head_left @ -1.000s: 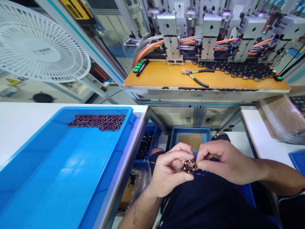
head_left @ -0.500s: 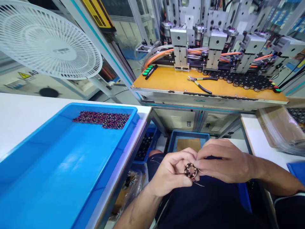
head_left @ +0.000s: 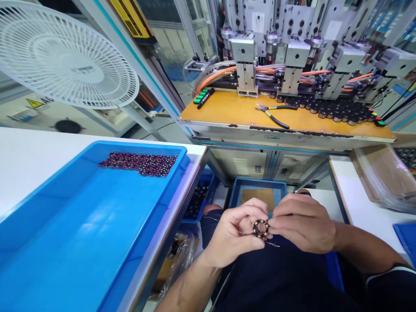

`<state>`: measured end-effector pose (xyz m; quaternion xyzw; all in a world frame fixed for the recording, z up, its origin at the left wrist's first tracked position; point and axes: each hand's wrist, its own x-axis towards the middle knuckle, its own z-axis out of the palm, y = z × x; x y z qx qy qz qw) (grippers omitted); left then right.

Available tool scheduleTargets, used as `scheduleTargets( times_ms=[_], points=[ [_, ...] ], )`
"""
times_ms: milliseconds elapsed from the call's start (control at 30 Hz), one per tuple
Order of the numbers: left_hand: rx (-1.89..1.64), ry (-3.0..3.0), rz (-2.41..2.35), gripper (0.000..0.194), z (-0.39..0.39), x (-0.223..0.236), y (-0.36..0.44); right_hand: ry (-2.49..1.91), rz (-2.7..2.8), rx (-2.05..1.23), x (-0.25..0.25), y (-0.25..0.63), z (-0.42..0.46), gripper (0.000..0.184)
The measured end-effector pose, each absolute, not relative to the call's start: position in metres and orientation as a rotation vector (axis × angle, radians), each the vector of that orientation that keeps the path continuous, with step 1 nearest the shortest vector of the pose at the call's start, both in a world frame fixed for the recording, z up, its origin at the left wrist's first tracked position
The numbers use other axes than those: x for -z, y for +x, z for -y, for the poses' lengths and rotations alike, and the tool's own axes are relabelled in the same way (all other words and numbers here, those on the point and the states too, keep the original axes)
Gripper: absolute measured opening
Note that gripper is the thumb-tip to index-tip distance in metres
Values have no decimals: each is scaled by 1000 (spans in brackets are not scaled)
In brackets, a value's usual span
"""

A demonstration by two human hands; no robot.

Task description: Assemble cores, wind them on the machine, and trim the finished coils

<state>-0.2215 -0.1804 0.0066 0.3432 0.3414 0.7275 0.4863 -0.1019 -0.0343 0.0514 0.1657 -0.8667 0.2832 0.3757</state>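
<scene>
A small ring-shaped motor stator with copper windings is held in my left hand, the thumb below it and the fingers curled behind and above. Thin copper wires stick out from it, one toward the left and a wire end at the lower right. My right hand is closed in a pinch, its thumb and fingertips touching the stator's right rim. What lies between those fingertips is too small and hidden to make out. Both hands are above my lap.
To the left, a blue tray with many small wound parts rests on a white table. Ahead, pliers, a black marker and dark cylindrical parts lie on the machine's orange ledge. A fan stands left.
My right hand has shifted slightly and its fingers have bunched closer at the stator's right rim. A wire seen there earlier no longer shows. The stator has turned slightly in my left hand.
</scene>
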Motion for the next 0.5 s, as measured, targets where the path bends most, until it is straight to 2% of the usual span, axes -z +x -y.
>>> scheduleTargets(
  times_ms=[167,333,500],
  points=[
    [-1911,1077,-1101,32,179,-6,-220,159,2153,-900,-41,-100,49,7],
    [-1917,1052,-1216,47,181,-5,-223,139,2100,-907,-36,-103,52,7],
    [-1762,991,-1177,23,187,-4,-224,176,2112,-850,-33,-103,49,7]
  ],
)
